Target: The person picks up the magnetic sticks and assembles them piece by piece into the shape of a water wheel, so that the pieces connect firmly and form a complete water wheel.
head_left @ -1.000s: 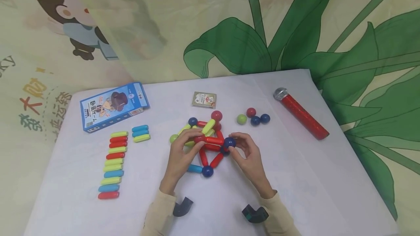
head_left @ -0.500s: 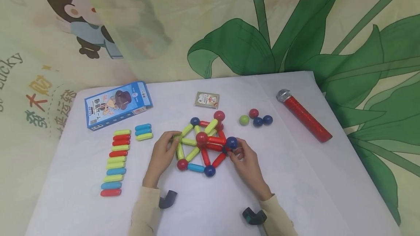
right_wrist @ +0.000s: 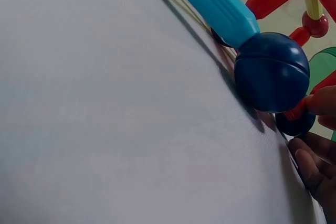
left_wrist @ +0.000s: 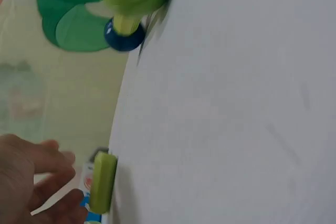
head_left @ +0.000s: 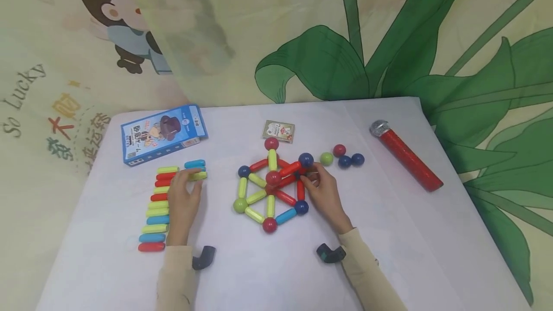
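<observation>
A magnetic ball-and-stick structure [head_left: 270, 203], a hexagon with spokes and raised rods and balls, stands mid-table. My right hand [head_left: 322, 196] pinches a dark blue ball [right_wrist: 295, 124] at its right corner, below a raised dark blue ball [head_left: 306, 160]. In the right wrist view another dark blue ball [right_wrist: 272, 72] with a blue rod is closer to the camera. My left hand [head_left: 185, 203] is over the loose rods at left with fingers bent loosely, close to a yellow-green rod [left_wrist: 103, 183]. In the left wrist view a gap shows between the fingers and that rod.
A column of loose coloured rods [head_left: 154, 229] lies left, partly behind the left hand. Further back are a blue box [head_left: 164, 133] and a small card box [head_left: 279, 131]. Several loose balls [head_left: 344, 161] and a red microphone-shaped tube [head_left: 406, 155] lie right. A printed cloth hangs behind.
My left hand has let go of the structure and moved left to the loose rods. The structure has turned counterclockwise, while my right hand stays at its right side.
</observation>
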Demonstrator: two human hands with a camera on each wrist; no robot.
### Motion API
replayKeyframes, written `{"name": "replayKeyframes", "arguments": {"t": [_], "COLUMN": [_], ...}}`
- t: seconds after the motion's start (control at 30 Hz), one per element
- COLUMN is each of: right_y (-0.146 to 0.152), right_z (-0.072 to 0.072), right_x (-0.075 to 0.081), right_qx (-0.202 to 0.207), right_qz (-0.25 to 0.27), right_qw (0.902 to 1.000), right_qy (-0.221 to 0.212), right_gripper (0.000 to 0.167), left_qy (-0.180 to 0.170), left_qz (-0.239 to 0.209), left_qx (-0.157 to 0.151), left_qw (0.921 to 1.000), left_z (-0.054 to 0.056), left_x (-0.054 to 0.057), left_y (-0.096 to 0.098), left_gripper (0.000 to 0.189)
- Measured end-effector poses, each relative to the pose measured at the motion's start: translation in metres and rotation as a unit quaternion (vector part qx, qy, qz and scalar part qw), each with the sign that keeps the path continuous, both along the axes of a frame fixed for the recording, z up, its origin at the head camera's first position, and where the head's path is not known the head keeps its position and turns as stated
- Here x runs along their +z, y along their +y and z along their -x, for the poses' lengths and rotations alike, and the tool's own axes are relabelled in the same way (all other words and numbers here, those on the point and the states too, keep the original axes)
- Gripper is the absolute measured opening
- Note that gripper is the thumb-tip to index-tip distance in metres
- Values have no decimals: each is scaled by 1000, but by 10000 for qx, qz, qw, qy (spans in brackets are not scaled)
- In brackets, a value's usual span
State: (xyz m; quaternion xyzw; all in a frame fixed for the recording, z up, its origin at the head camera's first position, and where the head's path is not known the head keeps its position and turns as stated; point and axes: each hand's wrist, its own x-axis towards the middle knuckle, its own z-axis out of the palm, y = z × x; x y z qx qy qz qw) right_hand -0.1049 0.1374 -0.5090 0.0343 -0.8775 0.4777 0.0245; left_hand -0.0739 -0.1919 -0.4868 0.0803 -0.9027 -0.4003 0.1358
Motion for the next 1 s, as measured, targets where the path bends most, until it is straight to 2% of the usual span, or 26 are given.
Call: {"name": "replayKeyframes", "arguments": {"t": [0.1,0.23,0.37,0.5,0.57,0.63,0.7,0.8,0.87,0.93,1.0], "right_y": [0,1,3,5,6,6,6,5,4,4,4], "right_z": [1,0,-2,-3,-3,-3,-2,-2,-2,-3,-3], "right_x": [-1,-1,-2,-4,-5,-6,-6,-7,-7,-7,-7], "right_qx": [-53,-81,-76,-80,-98,-98,-98,-83,-88,-108,-116], "right_qz": [69,174,215,304,372,452,538,603,605,580,571], "right_qw": [9999,9996,9994,9993,9992,9989,9985,9981,9981,9983,9983], "right_qy": [-131,-200,-257,-223,-147,-75,3,46,45,14,-3], "right_gripper": [36,35,37,39,39,37,36,34,34,35,35], "left_qy": [-123,-514,-708,-519,-315,-55,80,177,170,220,200], "left_qz": [-58,-71,-45,-225,-403,-715,-932,-1225,-1263,-1307,-1332], "left_qx": [241,163,121,30,-205,-610,-1079,-1670,-1935,-2187,-2408], "left_qw": [9996,9985,9974,9984,9985,9956,9898,9781,9728,9667,9612], "left_z": [4,6,5,4,4,4,3,6,8,13,17], "left_x": [-6,-9,-9,-4,2,10,27,39,46,43,48], "left_y": [-11,-14,-10,3,16,29,44,56,59,58,60], "left_gripper": [30,32,32,32,32,32,30,30,30,31,30]}}
